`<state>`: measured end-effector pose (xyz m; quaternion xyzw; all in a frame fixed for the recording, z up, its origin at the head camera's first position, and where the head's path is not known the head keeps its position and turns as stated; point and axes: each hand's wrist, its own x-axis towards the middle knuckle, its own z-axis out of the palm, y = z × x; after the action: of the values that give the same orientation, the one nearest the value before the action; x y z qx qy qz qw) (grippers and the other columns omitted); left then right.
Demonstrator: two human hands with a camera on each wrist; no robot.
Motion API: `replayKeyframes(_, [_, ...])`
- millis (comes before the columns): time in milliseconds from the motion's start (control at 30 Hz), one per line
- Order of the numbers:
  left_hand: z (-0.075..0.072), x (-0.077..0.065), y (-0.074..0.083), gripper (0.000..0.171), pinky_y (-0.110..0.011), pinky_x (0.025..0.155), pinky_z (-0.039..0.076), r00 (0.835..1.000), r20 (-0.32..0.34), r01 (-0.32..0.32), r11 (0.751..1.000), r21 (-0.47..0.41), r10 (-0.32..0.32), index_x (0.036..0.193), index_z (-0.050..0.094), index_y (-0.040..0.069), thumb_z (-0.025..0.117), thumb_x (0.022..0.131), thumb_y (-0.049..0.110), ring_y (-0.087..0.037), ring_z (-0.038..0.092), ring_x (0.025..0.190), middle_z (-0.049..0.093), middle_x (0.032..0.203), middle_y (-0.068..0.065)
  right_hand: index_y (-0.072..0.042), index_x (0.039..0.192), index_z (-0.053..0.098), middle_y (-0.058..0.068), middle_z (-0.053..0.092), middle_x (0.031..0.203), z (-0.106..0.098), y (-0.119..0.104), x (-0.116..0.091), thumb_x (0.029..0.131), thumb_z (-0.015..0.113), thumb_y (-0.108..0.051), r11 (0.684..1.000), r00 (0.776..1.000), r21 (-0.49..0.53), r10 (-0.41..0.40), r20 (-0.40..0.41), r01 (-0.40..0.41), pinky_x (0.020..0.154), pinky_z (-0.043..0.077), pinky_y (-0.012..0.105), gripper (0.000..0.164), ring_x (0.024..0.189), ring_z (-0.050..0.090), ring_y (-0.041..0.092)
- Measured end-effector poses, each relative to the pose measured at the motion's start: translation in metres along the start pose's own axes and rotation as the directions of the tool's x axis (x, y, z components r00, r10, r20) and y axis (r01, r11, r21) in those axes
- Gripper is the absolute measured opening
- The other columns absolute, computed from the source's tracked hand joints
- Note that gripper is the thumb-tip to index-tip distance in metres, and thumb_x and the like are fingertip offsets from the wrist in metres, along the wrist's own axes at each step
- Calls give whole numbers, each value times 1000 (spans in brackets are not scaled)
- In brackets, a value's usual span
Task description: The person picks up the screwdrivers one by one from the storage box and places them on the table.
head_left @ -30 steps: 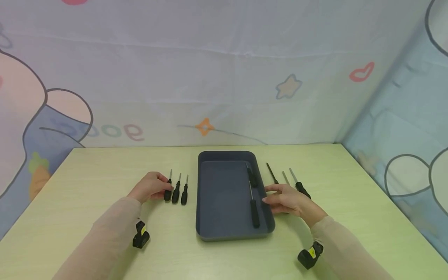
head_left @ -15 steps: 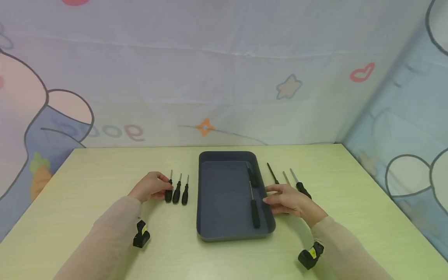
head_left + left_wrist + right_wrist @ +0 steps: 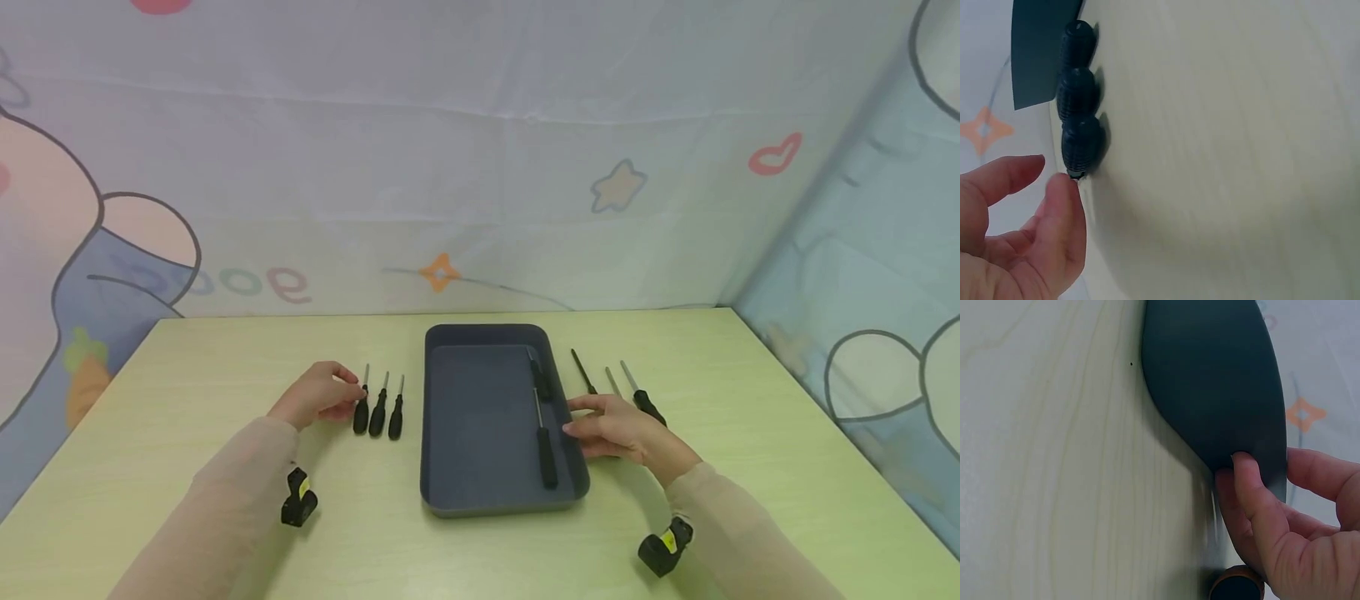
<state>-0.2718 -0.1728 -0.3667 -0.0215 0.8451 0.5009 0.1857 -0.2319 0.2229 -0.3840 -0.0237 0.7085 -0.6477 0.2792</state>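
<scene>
My left hand (image 3: 318, 393) is beside the leftmost of three small black-handled screwdrivers, its fingertips at the neck of that screwdriver (image 3: 361, 415). The left wrist view shows the thumb and forefinger parted, with a fingertip right at the end of the nearest screwdriver handle (image 3: 1082, 144). The middle screwdriver (image 3: 377, 417) and the right one (image 3: 395, 418) lie parallel to it. My right hand (image 3: 618, 429) touches the right side of a dark grey tray (image 3: 480, 504). Its fingers rest against the outer wall (image 3: 1210, 381) in the right wrist view.
Inside the tray lie two black-handled screwdrivers, one nearer (image 3: 547, 458) and one farther (image 3: 540, 382). Right of the tray are a dark-shafted screwdriver (image 3: 582, 369), a steel shaft (image 3: 612, 382) and another screwdriver (image 3: 648, 406), partly behind my right hand. A printed cloth (image 3: 480, 167) hangs behind the table.
My left hand has drawn slightly up and left from the leftmost screwdriver's handle, leaving more of it showing. The screwdrivers, tray and right hand look unmoved.
</scene>
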Motion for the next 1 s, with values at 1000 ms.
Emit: replayKeyframes(1000, [11,1,50,40,-17,65,49,987,146,-60,994,-95,74,128,46,-8,52,95,14,-8,63,77,64,105,-15,15,139,18,22,59,109,1,-1,0,89,54,4,1000,1000,-13,14,-17,-14,77,53,37,63,89,64,23])
